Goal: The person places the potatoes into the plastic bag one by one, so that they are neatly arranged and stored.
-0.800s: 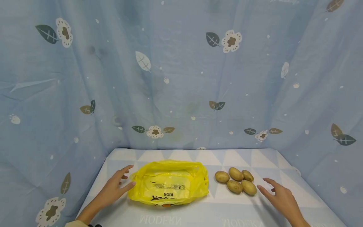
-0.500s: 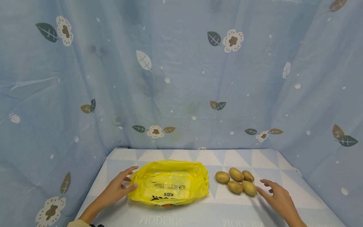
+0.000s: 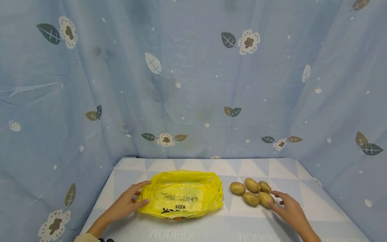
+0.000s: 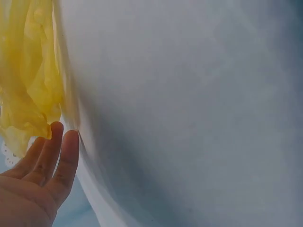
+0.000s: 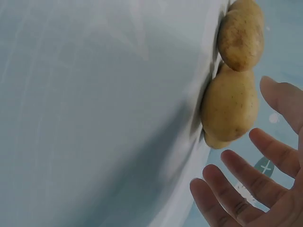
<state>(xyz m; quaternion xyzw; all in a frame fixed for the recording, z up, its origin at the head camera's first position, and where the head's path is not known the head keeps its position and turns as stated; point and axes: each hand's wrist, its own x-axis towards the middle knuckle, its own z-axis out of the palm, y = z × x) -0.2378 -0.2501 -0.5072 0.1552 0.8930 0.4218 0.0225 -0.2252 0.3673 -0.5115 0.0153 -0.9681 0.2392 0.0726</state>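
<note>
A yellow plastic bag [image 3: 214, 196] lies with its mouth spread wide, printed with black lettering that includes KIDS. At its left end is my left hand [image 3: 126, 203], thumb and index finger spread over the bag's edge. Fingertips of the left hand [image 4: 40, 179] meet or nearly meet the crumpled yellow plastic [image 4: 33, 71] in the left wrist view. Several potatoes sit in a cluster to the bag's right. My right hand [image 3: 288, 211] reaches the nearest right potato [image 3: 265, 199] from the right. In the right wrist view its fingers are spread beside a potato [image 5: 230, 105], with a visible gap.
A white and pale blue patterned cloth covers the table [image 3: 187, 232]. Blue curtains [image 3: 193, 84] with leaf and flower prints enclose the back and both sides. Another potato [image 3: 237, 188] lies between the bag and the rest of the cluster.
My left hand has moved right, onto the bag's left edge, which is pushed slightly inward. My right hand has moved left, up to the nearest right potato.
</note>
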